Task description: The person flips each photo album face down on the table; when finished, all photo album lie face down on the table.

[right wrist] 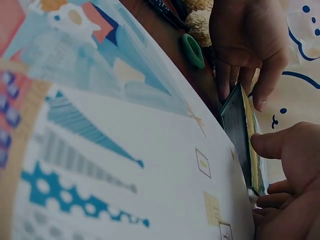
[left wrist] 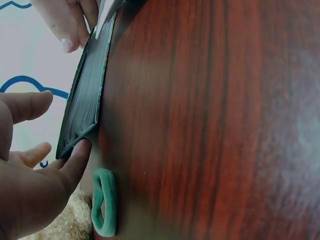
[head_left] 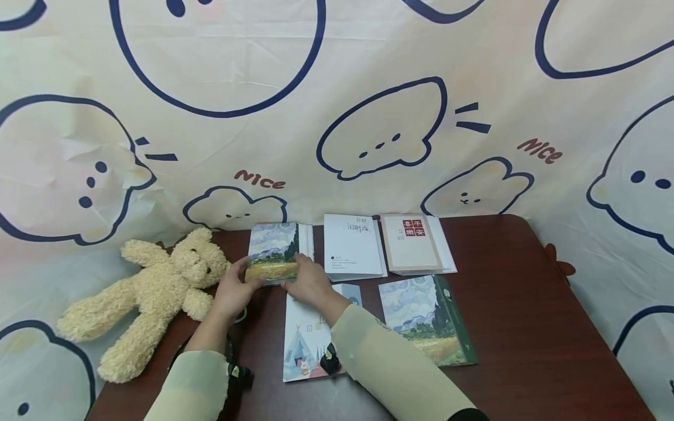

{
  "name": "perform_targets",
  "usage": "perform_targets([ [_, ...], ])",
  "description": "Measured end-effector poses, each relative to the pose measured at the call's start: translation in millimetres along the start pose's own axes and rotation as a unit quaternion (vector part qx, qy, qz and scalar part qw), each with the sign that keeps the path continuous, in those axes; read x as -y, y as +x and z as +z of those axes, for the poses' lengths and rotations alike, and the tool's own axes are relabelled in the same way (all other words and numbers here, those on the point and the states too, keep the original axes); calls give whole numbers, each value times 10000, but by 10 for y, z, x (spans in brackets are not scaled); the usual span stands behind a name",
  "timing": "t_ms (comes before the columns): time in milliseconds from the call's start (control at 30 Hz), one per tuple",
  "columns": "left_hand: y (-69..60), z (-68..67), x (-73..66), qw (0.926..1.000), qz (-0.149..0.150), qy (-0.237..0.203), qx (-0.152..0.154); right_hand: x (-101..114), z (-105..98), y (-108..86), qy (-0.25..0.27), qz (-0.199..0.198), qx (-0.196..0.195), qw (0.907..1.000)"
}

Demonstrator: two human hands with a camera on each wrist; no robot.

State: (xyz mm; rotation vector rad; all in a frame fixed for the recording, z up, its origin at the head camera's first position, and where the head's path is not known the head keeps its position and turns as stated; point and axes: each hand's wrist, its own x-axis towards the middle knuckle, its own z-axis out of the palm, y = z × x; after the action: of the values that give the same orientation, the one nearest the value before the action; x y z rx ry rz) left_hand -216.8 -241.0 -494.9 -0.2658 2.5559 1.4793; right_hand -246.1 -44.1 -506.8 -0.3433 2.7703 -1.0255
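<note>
A small thick book [head_left: 272,248] with a painted landscape cover lies at the back left of the table, over a white-edged booklet [head_left: 306,240]. My left hand [head_left: 234,292] holds its left side, with the thumb at the near left corner. On the opposite side my right hand [head_left: 313,283] grips the near right corner, its thumb on the front edge of the cover. Dark page edges of the book [left wrist: 87,90] show in the left wrist view. Part of the right hand's fingers is hidden behind the book in the right wrist view.
A plush bear [head_left: 163,280] lies left, beside a green loop [left wrist: 105,202]. White [head_left: 350,245] and cream booklets [head_left: 413,245] stand at the back. A tent-picture booklet [head_left: 300,318] lies under my right forearm; a larger landscape-covered item [head_left: 418,316] lies to its right. A patterned cloth hangs behind.
</note>
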Motion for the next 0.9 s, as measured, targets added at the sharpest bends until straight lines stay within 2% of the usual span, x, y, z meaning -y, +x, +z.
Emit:
perform_targets([
  [300,-35,-34,9,9997,8,-11,-226,15,-33,-31,263,71,66,9996],
  [567,-94,-122,-83,9992,114,-73,-367,4,-17,-41,657,57,90,9978],
  [900,-146,-187,-169,9972,340,-199,-637,19,6,-51,854,55,176,9962],
])
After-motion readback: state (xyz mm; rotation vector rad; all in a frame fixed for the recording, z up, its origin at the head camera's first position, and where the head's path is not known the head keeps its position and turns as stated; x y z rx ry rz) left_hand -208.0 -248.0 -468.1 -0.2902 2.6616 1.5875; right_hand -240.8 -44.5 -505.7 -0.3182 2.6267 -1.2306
